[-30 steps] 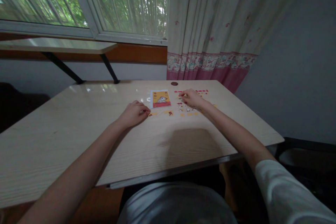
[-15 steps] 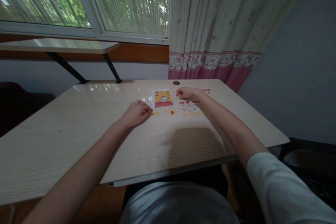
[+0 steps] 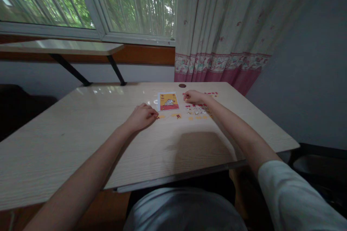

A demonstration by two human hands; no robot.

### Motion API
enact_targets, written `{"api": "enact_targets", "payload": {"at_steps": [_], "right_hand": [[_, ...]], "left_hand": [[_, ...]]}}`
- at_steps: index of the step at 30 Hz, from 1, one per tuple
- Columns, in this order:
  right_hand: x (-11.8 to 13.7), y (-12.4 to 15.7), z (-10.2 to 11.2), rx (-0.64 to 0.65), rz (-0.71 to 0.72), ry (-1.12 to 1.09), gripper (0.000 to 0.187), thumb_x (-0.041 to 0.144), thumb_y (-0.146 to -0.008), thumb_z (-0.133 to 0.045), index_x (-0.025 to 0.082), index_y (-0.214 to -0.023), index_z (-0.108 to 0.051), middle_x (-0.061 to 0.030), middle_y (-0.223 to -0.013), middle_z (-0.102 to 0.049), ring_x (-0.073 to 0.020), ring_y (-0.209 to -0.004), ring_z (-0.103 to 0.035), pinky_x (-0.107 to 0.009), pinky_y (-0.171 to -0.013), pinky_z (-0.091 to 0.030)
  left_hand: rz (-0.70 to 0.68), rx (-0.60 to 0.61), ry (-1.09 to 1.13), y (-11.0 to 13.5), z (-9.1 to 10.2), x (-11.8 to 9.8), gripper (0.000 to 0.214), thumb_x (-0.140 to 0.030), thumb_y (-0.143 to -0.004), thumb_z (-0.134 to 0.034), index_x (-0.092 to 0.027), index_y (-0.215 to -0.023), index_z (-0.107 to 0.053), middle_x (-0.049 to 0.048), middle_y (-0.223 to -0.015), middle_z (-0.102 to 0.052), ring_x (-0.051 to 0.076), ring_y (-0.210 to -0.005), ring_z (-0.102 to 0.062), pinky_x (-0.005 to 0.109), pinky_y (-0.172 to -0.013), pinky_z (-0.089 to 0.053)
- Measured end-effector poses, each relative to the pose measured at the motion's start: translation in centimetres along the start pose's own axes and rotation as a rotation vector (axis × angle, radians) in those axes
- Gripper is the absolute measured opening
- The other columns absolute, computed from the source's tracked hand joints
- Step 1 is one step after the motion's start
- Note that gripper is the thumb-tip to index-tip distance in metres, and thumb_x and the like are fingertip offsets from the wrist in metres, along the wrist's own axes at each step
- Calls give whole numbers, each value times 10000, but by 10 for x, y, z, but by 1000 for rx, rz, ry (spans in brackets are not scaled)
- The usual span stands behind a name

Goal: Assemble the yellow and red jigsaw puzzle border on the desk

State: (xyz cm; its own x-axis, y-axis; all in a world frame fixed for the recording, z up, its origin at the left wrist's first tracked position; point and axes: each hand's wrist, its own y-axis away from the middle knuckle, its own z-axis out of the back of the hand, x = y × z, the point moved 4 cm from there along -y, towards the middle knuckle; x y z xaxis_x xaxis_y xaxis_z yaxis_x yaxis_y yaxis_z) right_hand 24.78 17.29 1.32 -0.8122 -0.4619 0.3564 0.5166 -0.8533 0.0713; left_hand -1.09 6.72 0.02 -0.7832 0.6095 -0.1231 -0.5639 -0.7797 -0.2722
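Note:
A small yellow and red picture card (image 3: 168,101) lies on the pale wooden table (image 3: 81,133). Several small yellow and red puzzle pieces (image 3: 196,112) are scattered to its right and in front of it. My left hand (image 3: 141,117) rests on the table just left of the card, its fingers curled closed beside a small yellow piece (image 3: 162,117). My right hand (image 3: 193,96) lies right of the card among the pieces, fingers pinched together at a piece too small to make out.
A window (image 3: 86,3) and a narrow shelf (image 3: 59,47) on black brackets run behind the table. A flowered curtain (image 3: 222,25) hangs at the back right. A round cable hole (image 3: 182,86) sits at the table's far edge. A grey wall (image 3: 311,61) stands to the right.
My right hand has drawn back left from the far right pieces to a spot beside the card. My left hand has stayed in place.

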Motion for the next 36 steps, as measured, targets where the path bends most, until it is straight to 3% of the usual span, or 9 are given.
{"api": "enact_targets", "payload": {"at_steps": [3,8,12,15,21,26,32,36], "right_hand": [[9,9,0,-94,2,-86,176,66,-731,-584,97,-864,-694,-31,-722,-654,-101,-621,-513,-210,-586,-368],[38,34,-10,-274,173,-462,203,217,-747,-641,136,-921,-709,-21,-767,-659,-110,-676,-553,-228,-642,-416],[55,54,-36,-256,148,-854,243,325,-697,-723,146,-857,-686,-24,-723,-669,-119,-657,-583,-252,-632,-450],[64,64,-53,-250,104,-1012,290,368,-661,-768,157,-831,-665,-11,-687,-660,-115,-634,-582,-248,-612,-456],[75,71,-61,-312,74,-975,292,391,-648,-783,160,-793,-680,19,-646,-594,-85,-572,-481,-233,-559,-397],[80,73,-62,-331,110,-1042,320,417,-634,-790,172,-786,-649,6,-721,-621,-95,-623,-517,-251,-612,-418],[80,74,-62,-297,155,-1052,288,394,-664,-784,185,-799,-638,-6,-752,-657,-116,-684,-579,-258,-646,-452],[78,80,-53,-379,212,-847,238,376,-752,-731,183,-886,-689,-36,-869,-696,-132,-744,-592,-275,-688,-466]], "left_hand": [[-11,-24,23,-1,0,-2,270,-313,-876,-508,-187,-891,-746,84,-876,-734,236,-861,-614,378,-845,-428],[10,-104,207,-2,3,-17,224,-282,-844,-542,-191,-855,-747,64,-861,-740,232,-837,-612,372,-826,-446],[7,-140,343,-4,6,-40,198,-238,-830,-553,-200,-804,-746,51,-817,-736,210,-812,-616,349,-804,-451],[36,-185,439,-4,6,-53,171,-236,-821,-581,-195,-809,-747,51,-796,-727,204,-806,-615,328,-772,-462],[115,-248,519,-5,3,-61,128,-255,-794,-624,-190,-779,-733,53,-772,-702,193,-774,-604,312,-726,-461],[172,-282,584,-5,1,-58,122,-285,-763,-640,-188,-737,-709,53,-764,-692,187,-746,-585,304,-698,-437],[285,-230,875,-8,-9,-57,218,-386,-721,-650,-170,-716,-685,21,-659,-636,144,-600,-507,268,-595,-391],[358,-257,1101,-10,-13,-55,193,-359,-664,-663,-168,-643,-644,3,-626,-609,133,-592,-507,255,-593,-392]]}}
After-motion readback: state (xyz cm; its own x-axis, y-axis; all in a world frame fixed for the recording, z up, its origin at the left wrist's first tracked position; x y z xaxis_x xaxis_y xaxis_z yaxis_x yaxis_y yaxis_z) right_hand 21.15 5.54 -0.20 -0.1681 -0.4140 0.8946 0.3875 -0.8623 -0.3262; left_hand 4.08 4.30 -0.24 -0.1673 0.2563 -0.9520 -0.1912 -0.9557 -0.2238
